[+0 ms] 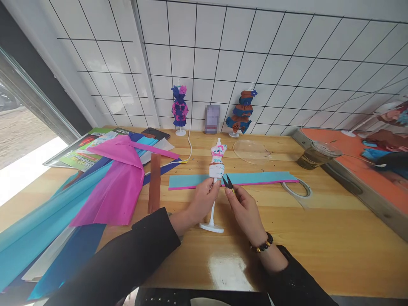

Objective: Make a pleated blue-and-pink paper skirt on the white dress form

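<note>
A small white mannequin on a stand, with pink, blue and brown bits on its torso, stands upright in front of me. My left hand is closed around it just below the torso. Small dark scissors with their blades parted are held in my right hand, the tips close to the mannequin's lower edge. Behind both hands lies a long light-blue strip with a pink edge. Its right end overlaps a roll of tape.
Pink sheets, blue sheets and a brown strip lie at left. Two dressed mannequins stand along the tiled wall, a phone between them. A clear round plastic disc and a lidded cup are at right.
</note>
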`<state>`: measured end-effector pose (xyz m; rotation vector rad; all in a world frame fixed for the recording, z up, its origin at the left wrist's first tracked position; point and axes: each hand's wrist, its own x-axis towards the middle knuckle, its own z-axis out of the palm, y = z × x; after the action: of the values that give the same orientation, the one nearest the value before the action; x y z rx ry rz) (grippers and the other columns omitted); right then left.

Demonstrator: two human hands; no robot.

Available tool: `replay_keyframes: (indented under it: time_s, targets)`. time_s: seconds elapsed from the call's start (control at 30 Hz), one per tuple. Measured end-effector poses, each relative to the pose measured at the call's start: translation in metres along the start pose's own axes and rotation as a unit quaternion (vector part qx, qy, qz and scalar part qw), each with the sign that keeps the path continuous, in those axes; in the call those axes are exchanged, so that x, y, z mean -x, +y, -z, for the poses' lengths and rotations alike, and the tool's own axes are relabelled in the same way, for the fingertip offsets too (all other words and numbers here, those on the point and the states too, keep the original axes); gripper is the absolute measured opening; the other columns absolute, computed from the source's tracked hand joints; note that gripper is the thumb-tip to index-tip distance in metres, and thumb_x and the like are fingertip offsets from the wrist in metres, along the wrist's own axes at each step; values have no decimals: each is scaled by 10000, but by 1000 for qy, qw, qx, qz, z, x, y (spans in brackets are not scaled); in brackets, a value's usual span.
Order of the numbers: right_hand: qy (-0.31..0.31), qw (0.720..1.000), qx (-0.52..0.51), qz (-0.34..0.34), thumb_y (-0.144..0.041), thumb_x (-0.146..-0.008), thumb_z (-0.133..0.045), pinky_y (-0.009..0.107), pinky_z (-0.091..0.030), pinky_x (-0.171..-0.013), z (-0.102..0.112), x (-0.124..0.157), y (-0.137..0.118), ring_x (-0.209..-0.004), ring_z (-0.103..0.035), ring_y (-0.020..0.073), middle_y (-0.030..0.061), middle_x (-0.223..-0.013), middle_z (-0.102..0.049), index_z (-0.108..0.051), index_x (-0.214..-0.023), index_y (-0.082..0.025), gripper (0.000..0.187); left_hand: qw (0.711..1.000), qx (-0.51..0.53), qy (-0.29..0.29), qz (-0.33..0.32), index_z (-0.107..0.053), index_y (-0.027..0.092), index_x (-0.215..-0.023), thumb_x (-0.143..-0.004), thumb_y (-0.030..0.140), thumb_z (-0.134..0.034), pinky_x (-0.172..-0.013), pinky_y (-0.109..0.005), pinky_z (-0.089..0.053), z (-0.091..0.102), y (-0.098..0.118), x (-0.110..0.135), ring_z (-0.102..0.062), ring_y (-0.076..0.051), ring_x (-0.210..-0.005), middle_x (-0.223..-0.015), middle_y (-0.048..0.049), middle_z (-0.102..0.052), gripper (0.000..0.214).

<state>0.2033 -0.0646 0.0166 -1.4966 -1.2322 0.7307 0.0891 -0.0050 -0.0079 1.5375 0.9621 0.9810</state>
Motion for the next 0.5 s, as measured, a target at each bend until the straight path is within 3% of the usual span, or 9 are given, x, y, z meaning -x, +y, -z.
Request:
replay_keyframes:
  time_s: [0.33,0.5]
  targets:
    - [-12,1000,-4,-13,-474,-825,-494,269,-427,-645,0,0,4,-714,-536,166,24,-738,-588,-598,-1014,-145,394,999,24,-21,10,-410,177,-717,-876,470,-386,-488,-214,-255,0,2,2,-318,-81,-529,-576,48,-362,335]
    - [-16,1000,-11,-10,-480,-821,-501,281,-437,-702,0,0,8,-766,-550,172,51,-834,-626,-599,-1008,-147,394,998,51,-25,18,-410,177,-720,-870,476,-398,-472,-209,-255,0,2,2,-308,-77,-517,-569,53,-349,335]
